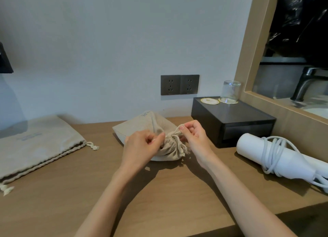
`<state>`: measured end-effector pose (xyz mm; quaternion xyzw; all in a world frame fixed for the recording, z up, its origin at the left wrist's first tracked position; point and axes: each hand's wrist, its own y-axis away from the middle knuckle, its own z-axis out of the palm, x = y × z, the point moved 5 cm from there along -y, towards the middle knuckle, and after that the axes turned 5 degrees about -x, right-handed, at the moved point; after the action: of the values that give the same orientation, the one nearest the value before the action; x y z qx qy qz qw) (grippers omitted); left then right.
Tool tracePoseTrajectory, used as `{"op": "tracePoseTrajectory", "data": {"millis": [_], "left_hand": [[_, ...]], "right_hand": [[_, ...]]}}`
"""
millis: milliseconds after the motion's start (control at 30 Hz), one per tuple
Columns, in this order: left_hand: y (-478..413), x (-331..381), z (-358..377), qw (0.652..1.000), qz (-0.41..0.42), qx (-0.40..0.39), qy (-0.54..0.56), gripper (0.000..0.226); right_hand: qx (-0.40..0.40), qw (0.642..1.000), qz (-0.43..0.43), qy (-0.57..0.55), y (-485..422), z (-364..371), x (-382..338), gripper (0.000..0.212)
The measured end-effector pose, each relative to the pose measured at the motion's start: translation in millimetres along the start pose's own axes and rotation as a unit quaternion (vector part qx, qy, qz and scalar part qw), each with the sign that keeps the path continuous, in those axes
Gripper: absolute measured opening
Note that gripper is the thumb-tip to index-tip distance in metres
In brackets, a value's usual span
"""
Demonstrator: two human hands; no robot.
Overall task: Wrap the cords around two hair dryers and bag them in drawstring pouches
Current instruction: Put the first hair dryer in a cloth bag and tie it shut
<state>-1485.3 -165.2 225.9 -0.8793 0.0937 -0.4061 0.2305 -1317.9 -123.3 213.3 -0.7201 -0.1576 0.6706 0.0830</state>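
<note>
A beige drawstring pouch (142,125) lies bulging in the middle of the wooden counter (88,192), its mouth gathered tight. My left hand (140,146) pinches the gathered neck of this pouch. My right hand (192,132) pinches the cream drawstring (175,130) just right of the neck. What is inside the pouch is hidden. A white hair dryer (276,157) lies at the right with its pale cord (271,153) wound round the body. A second beige pouch (35,146) lies flat at the left with its mouth open.
A black box (245,119) stands behind my right hand, bearing two coasters and an upturned glass (230,91). Two dark wall sockets (179,85) sit above the pouch. A wooden frame with a tap (305,82) behind it borders the right side.
</note>
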Motion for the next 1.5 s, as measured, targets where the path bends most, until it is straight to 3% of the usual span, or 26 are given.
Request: {"op": "tracePoseTrajectory", "data": {"millis": [133, 233, 433, 567, 700, 767, 833, 933, 1100, 1200, 1333, 1500], "left_hand": [[-5, -8, 3, 0.973, -0.090, -0.066, 0.203, 0.040], [-4, -4, 7, 0.951, -0.128, -0.088, 0.269, 0.032], [3, 1, 18, 0.982, -0.073, -0.093, 0.149, 0.040], [2, -1, 17, 0.986, -0.066, -0.084, 0.128, 0.042], [3, -8, 3, 0.985, -0.091, -0.001, 0.144, 0.038], [1, -18, -8, 0.970, -0.124, 0.086, 0.190, 0.022], [2, -30, -18, 0.962, -0.175, 0.159, 0.136, 0.013], [6, -46, -18, 0.946, -0.280, 0.144, 0.081, 0.046], [2, -53, 9, 0.931, -0.294, 0.017, 0.216, 0.096], [0, -51, 18, 0.936, -0.259, -0.006, 0.238, 0.095], [-2, -55, 11, 0.925, -0.252, -0.017, 0.284, 0.089], [3, -68, 6, 0.883, -0.291, -0.029, 0.366, 0.091]], "right_hand": [[-0.001, 1.000, 0.007, 0.026, -1, 3, 3, 0.011], [0.004, 0.998, -0.009, 0.062, -1, 2, 2, 0.008], [0.065, 0.988, -0.052, 0.133, -2, -15, 0, 0.009], [0.057, 0.988, -0.035, 0.139, -3, -17, 5, 0.009], [-0.013, 0.998, -0.001, 0.060, -6, -17, 6, 0.003], [-0.024, 1.000, 0.011, 0.010, -7, -17, 4, 0.019], [-0.012, 1.000, 0.016, 0.003, -7, -16, 4, 0.028], [-0.035, 0.997, 0.043, 0.045, -6, -8, 5, 0.035], [-0.153, 0.983, 0.077, 0.064, -1, 13, 13, 0.060], [-0.200, 0.973, 0.071, 0.088, 4, 18, 16, 0.070], [-0.189, 0.973, 0.043, 0.127, 7, 17, 12, 0.071], [-0.032, 0.990, 0.016, 0.138, 2, 3, 12, 0.048]]}}
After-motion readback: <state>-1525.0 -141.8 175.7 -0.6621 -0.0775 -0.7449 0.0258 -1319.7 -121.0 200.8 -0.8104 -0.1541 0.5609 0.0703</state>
